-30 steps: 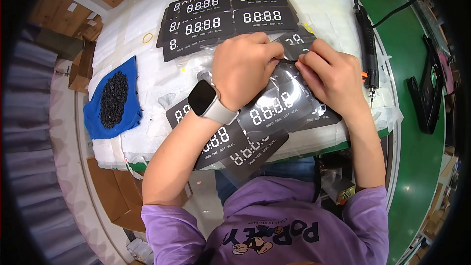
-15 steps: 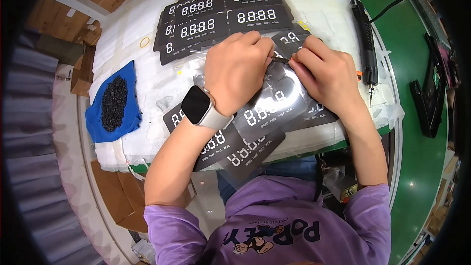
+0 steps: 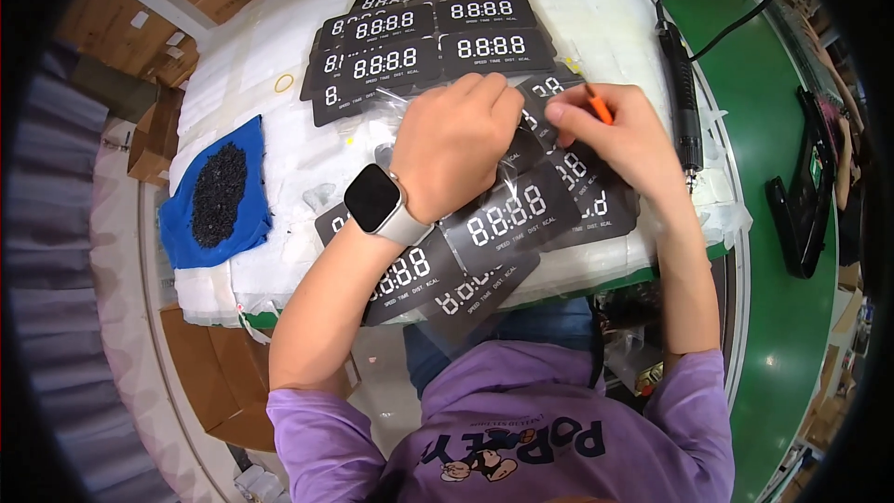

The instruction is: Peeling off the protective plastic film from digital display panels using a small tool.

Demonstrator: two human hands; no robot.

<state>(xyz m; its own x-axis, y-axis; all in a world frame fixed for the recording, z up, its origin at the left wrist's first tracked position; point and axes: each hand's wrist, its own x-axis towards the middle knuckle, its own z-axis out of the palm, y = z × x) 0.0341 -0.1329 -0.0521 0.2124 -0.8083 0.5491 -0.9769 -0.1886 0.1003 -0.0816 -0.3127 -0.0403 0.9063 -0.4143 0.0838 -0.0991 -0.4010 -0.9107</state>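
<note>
My left hand [image 3: 463, 133], with a white-banded watch [image 3: 375, 199] on its wrist, is curled over the dark display panels with white digit segments. Its fingertips are hidden, so what they pinch cannot be made out. To its right, my right hand [image 3: 624, 142] is closed round a slim tool with an orange part [image 3: 599, 106] and a dark end that stick up past the fingers. Its kind is not clear. Beneath my hands lies a display panel [image 3: 512, 214] under glossy clear film, overlapping several others near the table's front edge.
More display panels [image 3: 386, 62] overlap toward the back of the white-covered table [image 3: 279, 158]. At left, small black pieces [image 3: 220, 194] lie heaped on a blue cloth [image 3: 253, 224]. A corded black electric screwdriver [image 3: 683, 98] lies at right, beside a green surface [image 3: 792, 335] with a black housing [image 3: 803, 214].
My right hand has drawn slightly away from the left, and its tool has swung so the orange part points up. My left hand stays over the panels. The film's bright glare has faded.
</note>
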